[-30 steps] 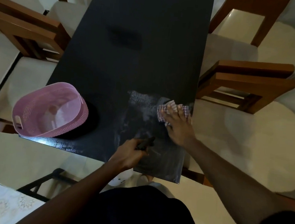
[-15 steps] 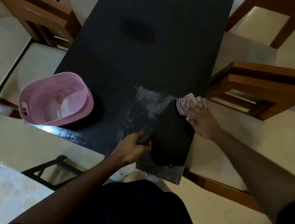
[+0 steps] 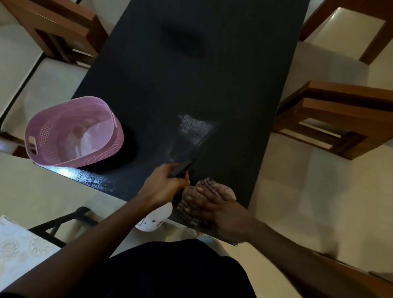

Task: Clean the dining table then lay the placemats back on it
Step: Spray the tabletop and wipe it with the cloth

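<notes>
1. The dark surface (image 3: pixel 196 82) is rigid and should not shift under your weight. A pale spray film (image 3: pixel 192 127) lies toward its near end and is probably slick, so press evenly.
2. What looks like a patterned placemat (image 3: pixel 3 255) lies off the surface at lower left. It is likely light and floppy, so lift it by two edges.
3. The pink basket (image 3: pixel 73 133) stands on the near left corner. It is perforated plastic and looks light, and the rim or handle slot is the best hold.
4. Your left hand (image 3: pixel 163 188) grips the spray bottle (image 3: pixel 155 219) at its trigger neck, with the white body hanging below the surface edge. Wet plastic may slip.
5. Your right hand (image 3: pixel 223 215) lies flat, fingers spread, pressing the checked cloth (image 3: pixel 201 189) at the near right corner. The cloth is soft and bunches easily, so spread your palm wide over it.
</notes>
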`<state>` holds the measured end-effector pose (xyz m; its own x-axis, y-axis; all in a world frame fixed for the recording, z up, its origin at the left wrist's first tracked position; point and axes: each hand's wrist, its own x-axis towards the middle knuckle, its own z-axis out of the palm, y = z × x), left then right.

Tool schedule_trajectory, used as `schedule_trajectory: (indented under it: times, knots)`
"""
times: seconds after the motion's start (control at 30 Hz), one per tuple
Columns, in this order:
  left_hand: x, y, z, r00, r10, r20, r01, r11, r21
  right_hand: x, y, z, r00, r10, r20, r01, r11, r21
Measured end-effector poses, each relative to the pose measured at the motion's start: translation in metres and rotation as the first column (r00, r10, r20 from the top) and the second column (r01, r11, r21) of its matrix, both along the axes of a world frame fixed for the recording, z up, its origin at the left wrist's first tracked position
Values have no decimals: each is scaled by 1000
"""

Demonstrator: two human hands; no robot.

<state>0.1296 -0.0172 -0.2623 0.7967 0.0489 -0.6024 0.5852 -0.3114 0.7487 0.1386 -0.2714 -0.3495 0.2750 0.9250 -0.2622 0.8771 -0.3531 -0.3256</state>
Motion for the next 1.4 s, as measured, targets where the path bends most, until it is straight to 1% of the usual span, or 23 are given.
schedule_trajectory:
  times: [0.07, 0.1, 0.17, 0.23, 0.3, 0.37, 0.43, 0.47, 0.5, 0.57, 0.63, 0.73, 0.8, 0.83, 0.87, 0.93, 0.97, 1.03, 1.13, 1.2, 1.27, 1.33, 1.4]
  knots:
    - [-4, 4, -1, 999, 29, -15, -29, 1000, 3, 17, -29, 3, 999, 50, -15, -51, 998, -32]
    - [-7, 7, -2, 999, 49, -16, -49, 999, 4, 32, -39, 5, 999, 24, -23, -25, 999, -36]
    - [-13, 11, -3, 996, 87, -3, -87, 996, 6, 70, -50, 8, 995, -101, -14, 100, 993, -65]
    - [-18, 15, -3, 991, 134, 1, -134, 991, 8, 112, -41, 6, 970, -238, 57, 242, 969, -60]
    - [-24, 20, -4, 984, 179, -4, -179, 984, 22, 151, -9, 3, 898, -439, 41, 441, 895, -61]
    - [-29, 26, -5, 981, 196, -6, -196, 980, 48, 180, 37, 6, 766, -643, -26, 634, 761, -139]
    - [-32, 30, -3, 977, 212, -6, -212, 976, 42, 190, 81, 5, 678, -733, -55, 713, 674, -194]
    - [-34, 32, -3, 976, 219, -5, -219, 975, 42, 185, 101, 6, 686, -725, -66, 702, 683, -201]
    - [-35, 34, -2, 975, 222, -1, -221, 974, 48, 175, 118, 5, 729, -680, -79, 658, 728, -191]
    - [-37, 36, -3, 976, 220, 7, -220, 974, 63, 138, 142, 7, 865, -495, -80, 483, 865, -133]
    - [-38, 38, -4, 974, 227, 13, -228, 972, 56, 89, 150, 14, 948, -307, -86, 300, 950, -83]
    - [-39, 40, -3, 966, 256, 22, -257, 965, 58, 28, 124, 27, 991, -56, -119, 51, 998, -44]
    - [-39, 42, -1, 970, 240, 41, -242, 969, 40, 16, 85, 23, 985, 167, -47, -167, 986, -3]
    - [-39, 43, 0, 972, 230, 44, -231, 973, 24, 23, 66, 18, 974, 226, -27, -226, 974, -25]
    - [-40, 43, 0, 974, 221, 44, -222, 975, 16, 37, 50, 15, 972, 228, -58, -231, 971, -65]
    - [-43, 43, 0, 976, 214, 37, -215, 976, 18, 79, 32, 17, 987, 86, -135, -102, 988, -118]
    - [-44, 44, 0, 976, 215, 35, -215, 976, 16, 103, 28, 19, 991, -3, -130, -14, 992, -129]
    - [-48, 45, 0, 975, 221, 35, -221, 975, 9, 149, 39, 18, 986, -162, -35, 157, 981, -117]
    - [-53, 45, 1, 973, 228, 39, -229, 973, 16, 197, 93, 16, 892, -453, 6, 443, 870, -216]
    - [-55, 45, 4, 971, 233, 55, -234, 972, 20, 206, 136, 13, 834, -551, -18, 529, 809, -256]
    - [-56, 45, 6, 967, 247, 70, -248, 969, 13, 195, 165, 11, 846, -532, -40, 510, 828, -231]
    - [-56, 45, 6, 961, 262, 84, -264, 965, 11, 162, 184, 3, 928, -372, -14, 365, 918, -155]
    - [-56, 45, 6, 959, 267, 95, -270, 963, 11, 111, 189, 4, 981, -190, 25, 192, 974, -123]
